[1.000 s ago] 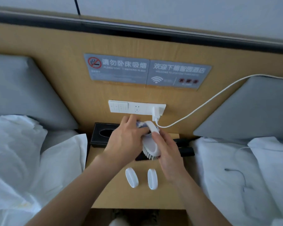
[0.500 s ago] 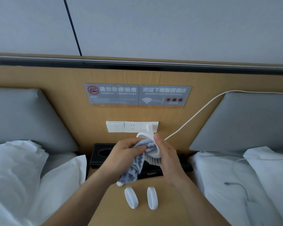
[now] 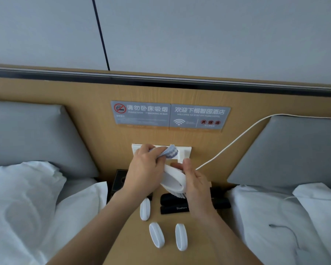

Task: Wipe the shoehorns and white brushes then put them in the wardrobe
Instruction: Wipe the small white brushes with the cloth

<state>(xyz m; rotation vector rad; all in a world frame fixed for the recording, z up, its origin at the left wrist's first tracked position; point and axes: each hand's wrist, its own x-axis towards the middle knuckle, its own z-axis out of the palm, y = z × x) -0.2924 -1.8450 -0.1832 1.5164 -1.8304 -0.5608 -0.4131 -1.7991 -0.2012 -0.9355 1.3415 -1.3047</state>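
**Brush wipe under way; three more waiting**

Your left hand (image 3: 143, 169) has its fingers curled tight round a bunched blue-and-white cloth (image 3: 169, 153) at the upper end of the white brush (image 3: 173, 181). Your right hand (image 3: 197, 183) pinches that brush by its edge, bristles down, at mid-frame above the nightstand (image 3: 168, 257).

Step, as judged: wiping. No wardrobe in view.

Next calls for turning the brush to reach its other faces, then setting it apart from the three waiting brushes (image 3: 156, 234) at lower centre.

Containers:
- The black sleeves (image 3: 173, 208) marked "Shoehorn" lie beneath your right hand; I cannot tell whether they are filled.
- The black tissue box (image 3: 118, 180) sits left of centre, its contents hidden.
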